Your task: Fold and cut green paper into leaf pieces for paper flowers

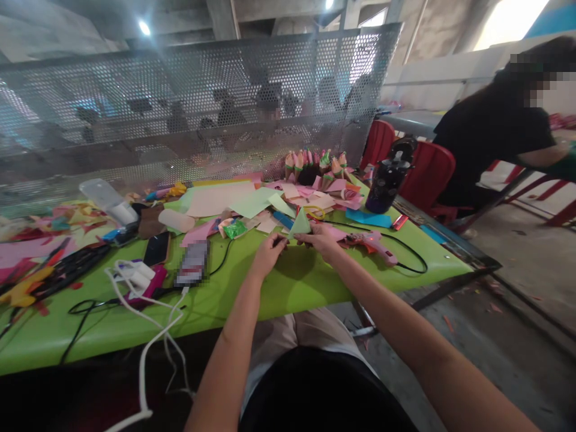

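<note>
A small piece of light green paper (300,223), folded to a cone-like point, stands above the front part of the green-topped table. My right hand (321,240) pinches its lower right side between thumb and fingers. The fingers of my left hand (270,249) are pressed together at its lower left corner. Close to my right hand lies a pink hot glue gun (380,249) with a small red light and a black cord. A blue strip (282,220) lies just behind the paper piece. Several finished paper cones (315,163) in pink, brown and green stand grouped at the back.
A dark bottle (390,180) stands at the right. Paper sheets (220,198) cover the table's rear. On the left are a phone (192,264), a dark phone (157,248), white cables (148,342) and scissors (85,307). A perforated metal screen (189,108) rises behind; a person (495,120) sits at right.
</note>
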`<action>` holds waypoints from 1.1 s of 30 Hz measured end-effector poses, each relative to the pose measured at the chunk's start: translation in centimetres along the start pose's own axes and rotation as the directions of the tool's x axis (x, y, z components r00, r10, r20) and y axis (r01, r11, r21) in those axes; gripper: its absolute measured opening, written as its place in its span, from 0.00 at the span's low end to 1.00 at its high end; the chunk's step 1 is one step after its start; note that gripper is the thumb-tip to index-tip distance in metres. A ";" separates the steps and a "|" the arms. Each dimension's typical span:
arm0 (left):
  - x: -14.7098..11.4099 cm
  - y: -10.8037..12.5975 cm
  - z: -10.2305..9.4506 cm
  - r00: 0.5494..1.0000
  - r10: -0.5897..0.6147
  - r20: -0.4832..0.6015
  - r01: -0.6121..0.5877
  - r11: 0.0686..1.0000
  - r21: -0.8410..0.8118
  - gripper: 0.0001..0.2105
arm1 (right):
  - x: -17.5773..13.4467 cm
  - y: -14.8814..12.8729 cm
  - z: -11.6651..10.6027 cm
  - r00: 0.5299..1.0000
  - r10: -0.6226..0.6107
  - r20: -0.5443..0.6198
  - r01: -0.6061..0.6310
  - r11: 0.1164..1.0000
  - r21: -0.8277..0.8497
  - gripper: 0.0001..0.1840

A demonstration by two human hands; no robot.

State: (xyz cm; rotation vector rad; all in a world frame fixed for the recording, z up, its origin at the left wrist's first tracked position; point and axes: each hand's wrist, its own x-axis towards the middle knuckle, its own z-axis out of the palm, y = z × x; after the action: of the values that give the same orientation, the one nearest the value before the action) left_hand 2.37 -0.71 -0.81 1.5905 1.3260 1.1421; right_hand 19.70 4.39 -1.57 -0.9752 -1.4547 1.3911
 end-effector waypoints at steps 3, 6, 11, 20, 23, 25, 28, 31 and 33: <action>0.0 0.0 -0.1 1.000 -0.001 0.000 0.001 0.999 -0.034 0.11 | -0.1 -0.1 0.0 1.000 -0.004 0.015 0.004 1.000 -0.012 0.23; 0.1 -0.1 0.0 1.000 -0.016 0.009 0.017 0.996 -0.087 0.13 | -0.1 -0.1 0.0 1.000 -0.008 0.031 0.008 1.000 -0.027 0.24; 0.2 -0.4 0.2 0.998 -0.051 0.046 0.058 0.982 -0.179 0.20 | -0.3 0.1 0.3 0.997 -0.017 0.078 0.022 0.998 -0.061 0.24; 0.5 -0.9 -0.1 1.000 -0.016 0.002 0.016 0.975 -0.220 0.20 | 0.0 0.3 0.3 0.996 -0.077 0.047 0.082 0.991 -0.109 0.26; 0.6 -0.9 -0.1 1.000 0.005 -0.004 -0.006 0.983 -0.185 0.18 | 0.1 0.3 0.1 0.994 -0.111 0.025 0.113 0.985 -0.128 0.26; 0.5 -0.8 0.0 1.000 0.025 -0.012 -0.027 0.987 -0.159 0.16 | 0.1 0.4 0.1 0.992 -0.123 0.027 0.126 0.981 -0.147 0.25; 0.5 -0.8 0.1 0.998 0.052 -0.033 -0.056 0.991 -0.120 0.13 | 0.0 0.5 0.3 0.989 -0.141 0.048 0.147 0.973 -0.179 0.26; 0.5 -0.9 0.1 0.997 0.062 -0.034 -0.065 0.994 -0.084 0.10 | -0.1 0.4 0.4 0.983 -0.178 0.043 0.184 0.957 -0.223 0.26; 0.5 -0.9 0.1 0.998 0.063 -0.019 -0.064 0.996 -0.066 0.09 | -0.1 0.3 0.3 0.978 -0.209 0.020 0.207 0.941 -0.266 0.25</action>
State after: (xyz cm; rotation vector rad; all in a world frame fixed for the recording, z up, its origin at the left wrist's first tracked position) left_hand 2.25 -0.11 -1.63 1.5875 1.2430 1.2276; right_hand 19.40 4.23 -1.87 -0.9588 -1.7170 1.0544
